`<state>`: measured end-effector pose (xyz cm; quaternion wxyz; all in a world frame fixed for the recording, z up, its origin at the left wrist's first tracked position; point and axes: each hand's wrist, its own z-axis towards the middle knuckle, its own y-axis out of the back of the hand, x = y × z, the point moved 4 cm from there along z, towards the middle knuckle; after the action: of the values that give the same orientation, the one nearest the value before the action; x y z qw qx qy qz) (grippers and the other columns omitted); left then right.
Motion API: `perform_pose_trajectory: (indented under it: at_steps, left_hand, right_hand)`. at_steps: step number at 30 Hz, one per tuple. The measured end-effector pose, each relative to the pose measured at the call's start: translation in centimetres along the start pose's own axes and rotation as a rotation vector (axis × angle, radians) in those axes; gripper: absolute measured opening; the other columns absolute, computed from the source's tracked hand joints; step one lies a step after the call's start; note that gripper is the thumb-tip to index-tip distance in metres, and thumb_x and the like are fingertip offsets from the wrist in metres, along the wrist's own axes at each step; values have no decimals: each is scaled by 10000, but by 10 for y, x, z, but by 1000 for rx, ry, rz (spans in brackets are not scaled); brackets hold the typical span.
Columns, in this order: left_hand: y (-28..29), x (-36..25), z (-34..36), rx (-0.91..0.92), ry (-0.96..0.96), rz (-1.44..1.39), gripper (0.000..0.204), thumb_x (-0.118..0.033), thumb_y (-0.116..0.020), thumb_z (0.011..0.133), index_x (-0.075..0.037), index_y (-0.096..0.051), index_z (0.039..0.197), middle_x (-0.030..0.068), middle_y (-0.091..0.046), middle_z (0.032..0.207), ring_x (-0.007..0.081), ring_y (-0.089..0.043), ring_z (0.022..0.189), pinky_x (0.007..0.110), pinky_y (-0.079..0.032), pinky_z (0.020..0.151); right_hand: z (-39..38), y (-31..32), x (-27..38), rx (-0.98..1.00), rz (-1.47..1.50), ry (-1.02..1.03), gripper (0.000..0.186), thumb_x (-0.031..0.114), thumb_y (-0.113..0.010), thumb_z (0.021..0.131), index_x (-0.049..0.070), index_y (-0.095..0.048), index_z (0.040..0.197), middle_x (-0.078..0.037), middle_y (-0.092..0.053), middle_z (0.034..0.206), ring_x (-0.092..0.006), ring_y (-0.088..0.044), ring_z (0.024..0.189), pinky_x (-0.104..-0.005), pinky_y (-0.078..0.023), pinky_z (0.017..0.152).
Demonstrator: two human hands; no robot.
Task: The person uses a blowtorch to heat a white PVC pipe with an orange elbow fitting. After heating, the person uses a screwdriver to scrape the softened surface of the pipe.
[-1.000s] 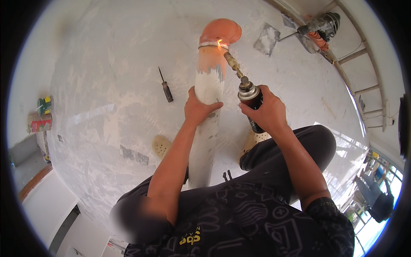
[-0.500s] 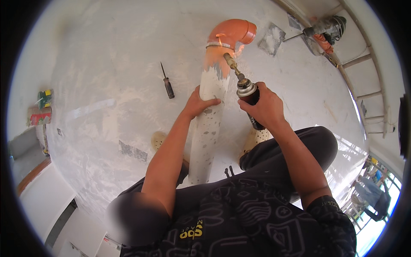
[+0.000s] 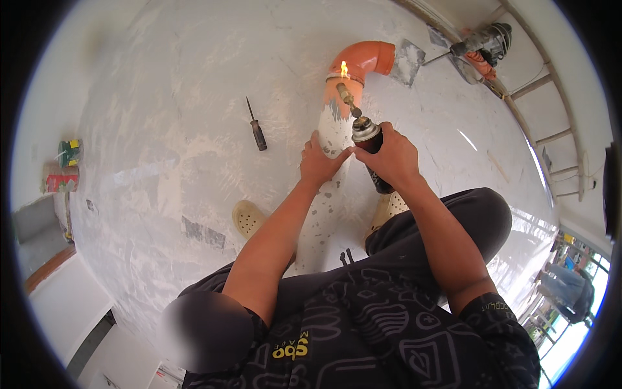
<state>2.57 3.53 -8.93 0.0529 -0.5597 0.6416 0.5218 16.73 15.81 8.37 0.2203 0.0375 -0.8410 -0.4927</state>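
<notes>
A speckled off-white plastic pipe [image 3: 322, 227] runs from my lap away over the floor, its far end orange and paint-streaked. An orange elbow fitting [image 3: 369, 57] sits on that end, its open mouth facing right. My left hand [image 3: 317, 163] is closed around the pipe about midway. My right hand [image 3: 396, 155] grips the dark canister of a gas blowtorch [image 3: 367, 131], with the thumb close to the left thumb. The torch's nozzle lies over the pipe's orange end, pointing at the joint. A small yellow flame [image 3: 344, 69] shows at the elbow's lower edge.
A screwdriver [image 3: 257, 129] lies on the grey floor left of the pipe. Far right are a power drill [image 3: 487, 44] with a long bit and a ladder [image 3: 551, 87]. Cans [image 3: 60, 178] stand at the far left. My clogs [image 3: 247, 219] flank the pipe.
The pipe's far end and elbow have swung right, the elbow's mouth turning more sideways. My left hand has moved right with the pipe. The torch has shifted slightly left; the flame looks brighter.
</notes>
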Motion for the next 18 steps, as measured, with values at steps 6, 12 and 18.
perform_pose_trajectory:
  at_steps: [6,12,18]
  left_hand:
    - [-15,-13,-11,18,101,95,1500,-665,-974,669,-40,-102,1716,291,-501,1465,479,-552,1335,570,-512,1096]
    - [-12,-6,-4,9,67,50,1414,-547,-989,691,-40,-142,1703,285,-511,1465,504,-521,1355,555,-498,1117]
    - [-12,0,-2,7,42,-1,1392,-531,-994,675,-36,-179,1689,285,-512,1470,510,-525,1350,568,-487,1129]
  right_hand:
    - [10,-5,-3,-30,-31,3,653,515,-844,818,-3,-627,1150,-205,-779,1014,-374,-787,941,-465,-623,836]
    - [11,-7,-7,-14,-62,-41,673,525,-848,808,0,-629,1167,-204,-788,1016,-374,-789,965,-471,-620,863]
    - [5,-9,-13,-9,-56,-78,785,570,-867,790,-12,-644,1268,-233,-796,1021,-405,-792,972,-486,-624,862]
